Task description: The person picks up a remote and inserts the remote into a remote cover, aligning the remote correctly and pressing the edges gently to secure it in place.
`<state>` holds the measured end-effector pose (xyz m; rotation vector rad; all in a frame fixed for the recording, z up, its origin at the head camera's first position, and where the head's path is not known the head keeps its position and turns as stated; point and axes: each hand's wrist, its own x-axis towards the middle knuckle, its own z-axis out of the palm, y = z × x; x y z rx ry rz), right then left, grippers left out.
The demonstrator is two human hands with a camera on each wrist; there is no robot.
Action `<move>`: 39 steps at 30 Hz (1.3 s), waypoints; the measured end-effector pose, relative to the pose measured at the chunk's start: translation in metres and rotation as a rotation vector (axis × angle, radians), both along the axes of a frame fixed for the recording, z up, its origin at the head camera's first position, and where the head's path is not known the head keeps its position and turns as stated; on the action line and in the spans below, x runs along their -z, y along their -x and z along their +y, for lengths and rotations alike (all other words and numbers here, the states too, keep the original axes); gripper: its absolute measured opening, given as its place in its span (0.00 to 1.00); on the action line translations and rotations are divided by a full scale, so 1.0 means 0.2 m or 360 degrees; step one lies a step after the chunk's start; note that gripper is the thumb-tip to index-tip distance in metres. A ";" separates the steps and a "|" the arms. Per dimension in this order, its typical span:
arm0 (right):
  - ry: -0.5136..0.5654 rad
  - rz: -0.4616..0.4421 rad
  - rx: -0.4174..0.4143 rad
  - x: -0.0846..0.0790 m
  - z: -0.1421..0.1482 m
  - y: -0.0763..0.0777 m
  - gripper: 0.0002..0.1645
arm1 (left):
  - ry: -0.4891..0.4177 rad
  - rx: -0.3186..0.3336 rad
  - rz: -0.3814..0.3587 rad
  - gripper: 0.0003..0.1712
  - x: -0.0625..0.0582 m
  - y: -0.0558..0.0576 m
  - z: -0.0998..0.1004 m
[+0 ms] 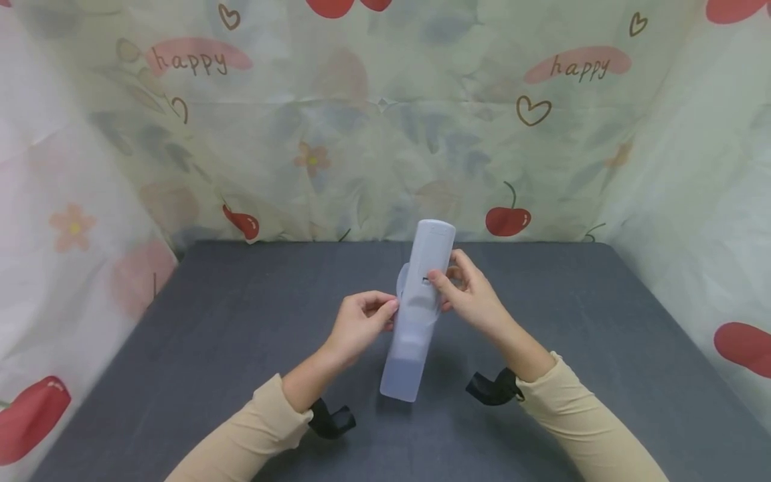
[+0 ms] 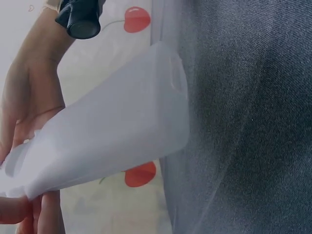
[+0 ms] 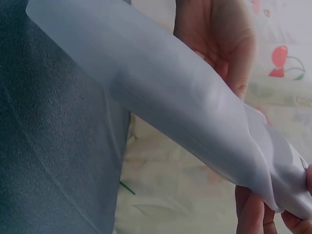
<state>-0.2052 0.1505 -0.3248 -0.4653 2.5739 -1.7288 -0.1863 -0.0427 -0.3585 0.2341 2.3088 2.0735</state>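
Note:
A long white device shaped like a remote control (image 1: 432,244) stands tilted above the table, its top leaning right. A translucent soft sleeve (image 1: 402,378) covers its lower part, and a bunched flap of it stands off the device's left side. My left hand (image 1: 361,325) pinches the sleeve's edge at mid-height between thumb and fingers. On the other side, my right hand (image 1: 476,294) grips the upper part, thumb on the face beside a small dark mark and fingers behind. In the right wrist view the sleeve (image 3: 161,83) looks folded and wrinkled near the fingers.
Below the hands lies a dark grey cloth-covered table (image 1: 241,348). A patterned curtain (image 1: 385,134) with cherries and hearts closes off the back and both sides. Black straps (image 1: 490,388) hang at both wrists.

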 end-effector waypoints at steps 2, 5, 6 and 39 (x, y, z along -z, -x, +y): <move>0.0000 0.0006 -0.0011 0.00 -0.01 0.00 0.23 | -0.0002 -0.0020 -0.0011 0.09 0.00 0.00 0.00; -0.0001 0.0016 -0.0027 0.01 -0.02 0.00 0.23 | -0.0001 -0.0050 -0.0024 0.10 0.01 0.00 0.00; -0.0002 0.0020 -0.0031 0.01 -0.02 0.00 0.22 | 0.0000 -0.0062 -0.0026 0.10 0.01 0.00 0.00; 0.0025 -0.0046 -0.0024 0.02 0.01 -0.04 0.22 | 0.0199 0.0146 0.0176 0.14 -0.03 -0.01 0.00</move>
